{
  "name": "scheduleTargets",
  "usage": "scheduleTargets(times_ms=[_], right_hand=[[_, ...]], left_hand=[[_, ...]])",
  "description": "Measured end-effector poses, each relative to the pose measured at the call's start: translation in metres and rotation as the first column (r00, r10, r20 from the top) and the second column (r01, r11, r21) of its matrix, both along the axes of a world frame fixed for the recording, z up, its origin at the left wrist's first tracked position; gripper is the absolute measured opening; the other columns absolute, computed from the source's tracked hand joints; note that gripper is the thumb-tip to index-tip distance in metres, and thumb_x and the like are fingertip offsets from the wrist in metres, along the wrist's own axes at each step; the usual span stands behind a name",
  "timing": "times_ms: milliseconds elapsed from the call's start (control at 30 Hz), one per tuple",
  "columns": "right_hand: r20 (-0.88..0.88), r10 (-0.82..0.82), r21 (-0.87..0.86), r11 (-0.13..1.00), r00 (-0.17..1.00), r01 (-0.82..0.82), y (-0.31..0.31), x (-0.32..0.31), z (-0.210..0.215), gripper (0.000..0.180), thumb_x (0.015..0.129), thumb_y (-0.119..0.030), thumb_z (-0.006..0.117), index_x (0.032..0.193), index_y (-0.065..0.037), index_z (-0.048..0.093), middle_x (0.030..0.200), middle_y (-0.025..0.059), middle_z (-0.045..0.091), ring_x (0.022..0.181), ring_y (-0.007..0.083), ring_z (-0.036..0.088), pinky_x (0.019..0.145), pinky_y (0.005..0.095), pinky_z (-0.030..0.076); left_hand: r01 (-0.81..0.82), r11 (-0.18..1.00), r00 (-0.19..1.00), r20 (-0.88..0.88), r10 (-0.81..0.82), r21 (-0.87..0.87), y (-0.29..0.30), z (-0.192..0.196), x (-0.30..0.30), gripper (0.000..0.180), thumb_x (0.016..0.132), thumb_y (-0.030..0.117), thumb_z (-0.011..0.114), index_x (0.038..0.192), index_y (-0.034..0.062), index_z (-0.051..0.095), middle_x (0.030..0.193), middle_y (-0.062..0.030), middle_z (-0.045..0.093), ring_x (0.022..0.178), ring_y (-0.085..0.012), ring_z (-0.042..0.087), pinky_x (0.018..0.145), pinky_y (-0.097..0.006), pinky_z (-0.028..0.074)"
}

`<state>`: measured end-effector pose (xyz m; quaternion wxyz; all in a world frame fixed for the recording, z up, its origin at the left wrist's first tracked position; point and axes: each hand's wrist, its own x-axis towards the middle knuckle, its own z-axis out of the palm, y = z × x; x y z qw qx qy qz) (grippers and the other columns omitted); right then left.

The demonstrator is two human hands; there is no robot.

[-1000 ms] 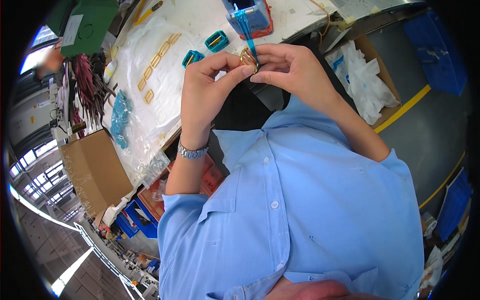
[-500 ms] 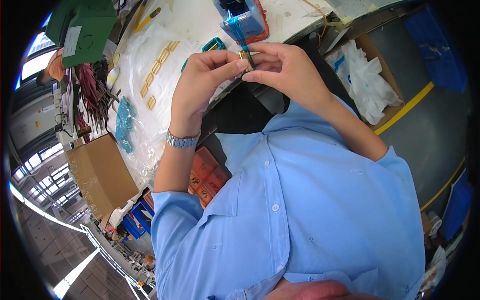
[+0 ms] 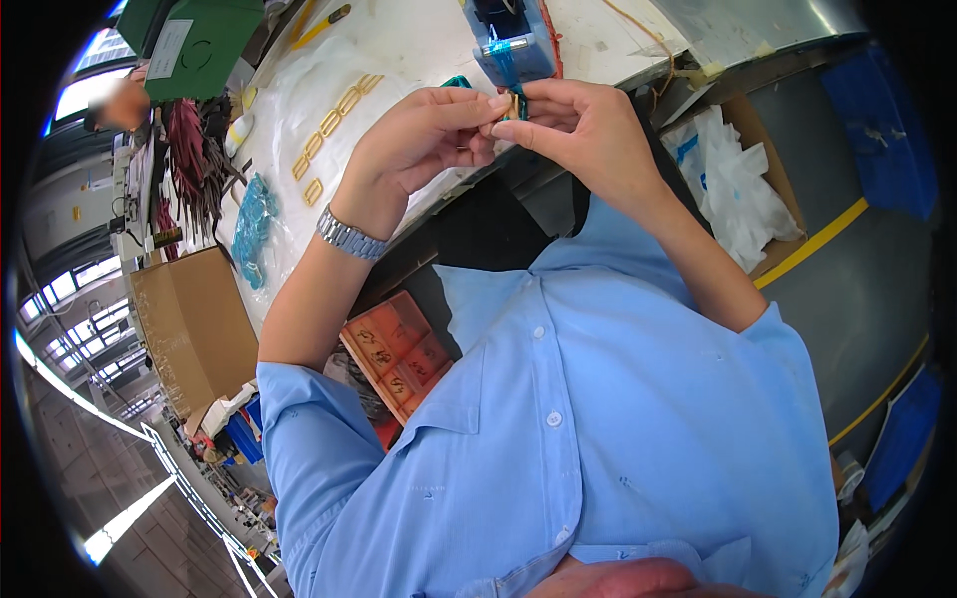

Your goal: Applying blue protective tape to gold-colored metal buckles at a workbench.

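Observation:
Above the near edge of the bench, my left hand (image 3: 424, 135) and my right hand (image 3: 588, 125) meet, both closed with fingertips pinching a small gold metal buckle (image 3: 513, 107). Blue-green film shows around it, partly hidden by the fingers. Just beyond them stands a blue tape dispenser (image 3: 535, 58) carrying shiny blue tape (image 3: 506, 65); whether the tape joins the buckle I cannot tell. A teal piece (image 3: 457, 82) lies behind my left hand. To the left, several gold rectangular buckles (image 3: 329, 122) lie in a slanting row on clear plastic sheeting (image 3: 299, 85).
A bundle of blue film pieces (image 3: 253, 229) lies at the bench's left, near a cardboard box (image 3: 194, 329). A green machine (image 3: 204, 45) stands far left. Orange trays (image 3: 399, 354) sit below my left arm. At right, a box holds white plastic bags (image 3: 738, 189).
The blue tape strand that stretched from the dispenser towards my fingers now shows shorter. My left wrist has swung outward, and the left fingertips sit slightly higher on the buckle. The view has shifted.

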<state>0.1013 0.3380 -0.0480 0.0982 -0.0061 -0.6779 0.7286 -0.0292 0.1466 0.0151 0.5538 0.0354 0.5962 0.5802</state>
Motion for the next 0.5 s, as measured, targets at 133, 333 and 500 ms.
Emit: scheduleTargets(times_ms=[133, 333, 500], right_hand=[[0.021, -0.017, 0.027, 1.000, 1.000, 0.017, 0.000, 0.001, 0.007, 0.043, 0.093, -0.028, 0.087, 0.117, 0.006, 0.077, 0.091, 0.0104, 0.082, 0.083, 0.0123, 0.077, 0.077, 0.0257, 0.059], [0.090, 0.036, -0.257, 0.966, 0.995, -0.012, -0.006, 0.003, 0.012, 0.037, 0.096, -0.029, 0.085, 0.112, 0.004, 0.079, 0.091, 0.0070, 0.081, 0.081, 0.0073, 0.073, 0.073, 0.0229, 0.059], [0.061, 0.032, -0.364, 0.932, 0.998, -0.008, -0.011, 0.004, 0.014, 0.035, 0.098, -0.030, 0.083, 0.110, 0.003, 0.079, 0.094, 0.0064, 0.080, 0.083, 0.0081, 0.074, 0.072, 0.0223, 0.060]], left_hand=[[-0.033, 0.999, 0.964, -0.264, 0.030, -0.007, 0.005, 0.001, 0.020, 0.023, 0.106, 0.023, 0.073, 0.101, 0.0005, 0.075, 0.086, 0.0002, 0.069, 0.077, -0.0100, 0.060, 0.076, -0.025, 0.052], [-0.279, 0.953, 0.253, -0.949, 0.190, 0.116, 0.005, -0.010, 0.087, 0.011, 0.102, 0.004, 0.073, 0.108, -0.0040, 0.074, 0.097, -0.0026, 0.074, 0.089, -0.0102, 0.067, 0.083, -0.027, 0.055], [-0.259, 0.936, -0.067, -0.971, 0.230, 0.240, 0.024, -0.037, 0.103, 0.021, 0.092, -0.006, 0.078, 0.111, -0.0018, 0.074, 0.097, -0.0094, 0.073, 0.083, -0.0171, 0.068, 0.078, -0.029, 0.056]])
